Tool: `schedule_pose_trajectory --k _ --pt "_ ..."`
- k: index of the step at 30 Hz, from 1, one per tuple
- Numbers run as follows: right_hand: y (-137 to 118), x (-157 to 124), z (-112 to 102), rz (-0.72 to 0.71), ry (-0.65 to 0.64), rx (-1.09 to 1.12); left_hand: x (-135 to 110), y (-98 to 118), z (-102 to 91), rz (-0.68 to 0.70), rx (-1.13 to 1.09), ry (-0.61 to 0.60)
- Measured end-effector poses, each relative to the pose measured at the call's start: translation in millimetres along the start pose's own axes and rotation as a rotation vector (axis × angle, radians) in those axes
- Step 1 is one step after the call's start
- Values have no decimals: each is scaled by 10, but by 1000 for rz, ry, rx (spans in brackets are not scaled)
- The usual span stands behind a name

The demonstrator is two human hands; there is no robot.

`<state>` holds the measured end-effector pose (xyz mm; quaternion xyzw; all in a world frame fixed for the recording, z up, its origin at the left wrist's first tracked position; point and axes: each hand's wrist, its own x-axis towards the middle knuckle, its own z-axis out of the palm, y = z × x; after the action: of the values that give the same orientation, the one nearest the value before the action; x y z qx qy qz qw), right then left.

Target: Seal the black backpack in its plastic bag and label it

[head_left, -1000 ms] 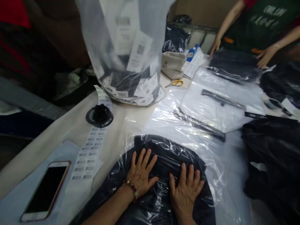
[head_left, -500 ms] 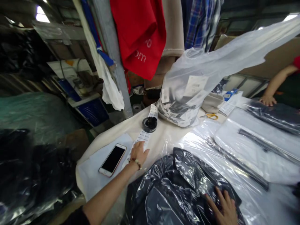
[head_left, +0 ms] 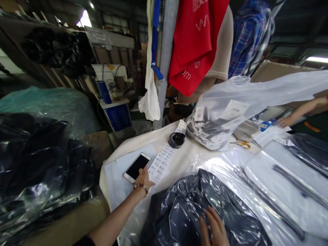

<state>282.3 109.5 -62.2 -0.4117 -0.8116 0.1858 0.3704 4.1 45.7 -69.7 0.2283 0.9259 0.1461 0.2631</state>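
My left hand (head_left: 142,180), with a beaded bracelet at the wrist, reaches over the lower right edge of a white-framed phone (head_left: 135,168). Its fingers are stretched out and grip nothing. Beside it runs a strip of printed label stickers (head_left: 161,163), weighed down at the far end by a roll of black tape (head_left: 175,140). My right hand (head_left: 215,229) lies with spread fingers on a dark garment in a shiny clear plastic bag (head_left: 184,208). White paper sheets (head_left: 112,184) lie under the phone.
A translucent bag of tags (head_left: 215,119) stands at the back, near yellow-handled scissors (head_left: 242,145). A metal post (head_left: 165,61) rises behind the table. Bagged dark goods (head_left: 46,150) are piled on the left. Another person's hand (head_left: 287,121) touches papers at far right.
My left hand has shifted from the label strip to the phone's edge, uncovering more labels. My right hand stays on the bagged garment, farther left on it. The view has swung left.
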Motion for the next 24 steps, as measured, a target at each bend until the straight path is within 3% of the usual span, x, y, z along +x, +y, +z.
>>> schedule_pose_trajectory --k 3,7,13,19,24 --pt "-269 73 185 -146 -37 24 20 -124 -136 2 -162 -16" --pt "-708 279 433 -357 -156 41 -5 -239 -316 75 -463 -164" --pt "-1264 648 781 -483 -217 17 -225 -157 -539 247 -798 -345" --pt "-1192 614 1010 -294 -279 218 -415 -38 -628 431 -913 -477" --pt "-1081 473 1011 -24 -400 422 -408 -23 -550 528 -936 -614"
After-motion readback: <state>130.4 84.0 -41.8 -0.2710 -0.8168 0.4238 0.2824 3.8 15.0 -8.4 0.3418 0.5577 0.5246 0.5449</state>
